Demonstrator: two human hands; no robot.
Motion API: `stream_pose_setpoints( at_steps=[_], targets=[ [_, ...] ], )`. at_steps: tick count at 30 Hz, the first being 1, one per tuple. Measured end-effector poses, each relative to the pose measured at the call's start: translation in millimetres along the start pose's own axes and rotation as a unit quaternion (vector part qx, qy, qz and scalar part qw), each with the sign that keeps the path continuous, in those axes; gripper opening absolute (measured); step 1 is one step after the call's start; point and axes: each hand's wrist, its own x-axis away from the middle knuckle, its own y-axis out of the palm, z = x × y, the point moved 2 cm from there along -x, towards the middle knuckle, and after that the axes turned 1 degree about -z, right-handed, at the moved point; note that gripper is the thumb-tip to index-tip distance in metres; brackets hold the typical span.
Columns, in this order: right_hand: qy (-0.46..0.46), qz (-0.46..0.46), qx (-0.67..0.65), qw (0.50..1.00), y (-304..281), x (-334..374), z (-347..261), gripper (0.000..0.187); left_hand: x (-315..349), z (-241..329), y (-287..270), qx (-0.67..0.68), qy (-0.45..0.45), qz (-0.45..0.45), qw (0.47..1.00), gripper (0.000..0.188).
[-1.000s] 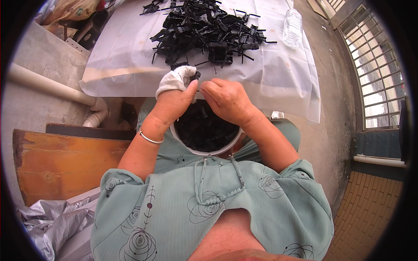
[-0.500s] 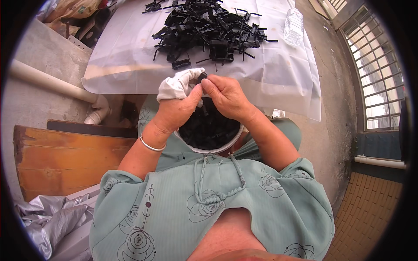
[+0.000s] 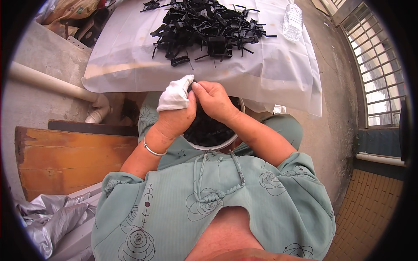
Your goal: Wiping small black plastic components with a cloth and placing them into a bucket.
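My left hand [image 3: 177,102], its fingers wrapped in a white cloth [image 3: 175,94], is closed on a small black plastic part [image 3: 192,85]. With thumb and forefinger my right hand [image 3: 213,99] pinches the same part from the other side; most of it is hidden by the fingers. Both hands meet above a white round bucket [image 3: 212,147], which is filled with black pieces [image 3: 208,129]. Beyond them, a heap of black plastic parts [image 3: 209,30] with thin protruding stems lies on the table's white plastic sheet [image 3: 126,71].
A clear plastic bottle [image 3: 292,22] lies on the table's right side. To the left are a pale pipe [image 3: 52,80], an orange-brown wooden board [image 3: 74,158] and silver sheeting [image 3: 52,222]. A barred window [image 3: 378,69] is at the right.
Both hands have moved slightly left and a little down, keeping together. The black part between them now shows less.
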Motion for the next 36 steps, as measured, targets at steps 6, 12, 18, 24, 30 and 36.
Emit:
stream_pose_setpoints(
  at_steps=[6,12,18,24,30,36],
  targets=[
    [0.033,-0.060,-0.081,0.994,-6.0,4.3,-39.0,0.025,-0.9,-7.2,-6.7,0.231,-0.122,0.000,0.965,0.025],
    [-0.116,-0.063,0.230,0.964,-29.0,4.5,-42.5,0.018,-5.0,-15.2,-12.0,0.544,-0.275,-0.031,0.792,0.030],
    [-0.318,0.016,0.199,0.927,-33.7,1.4,-47.4,0.012,-7.4,-3.3,-12.4,0.448,-0.249,-0.110,0.852,0.034],
    [-0.115,0.041,0.056,0.991,-19.9,4.1,-45.1,0.013,-4.0,4.7,-10.3,0.574,-0.255,-0.182,0.756,0.033],
    [-0.124,-0.069,0.144,0.979,-25.3,6.2,-51.7,0.022,-10.4,-0.9,-6.9,0.384,-0.107,-0.087,0.913,0.025],
    [-0.120,-0.055,0.178,0.975,-19.2,6.7,-49.6,0.023,-9.2,1.4,-1.5,0.245,-0.061,-0.079,0.964,0.024]
  ],
)
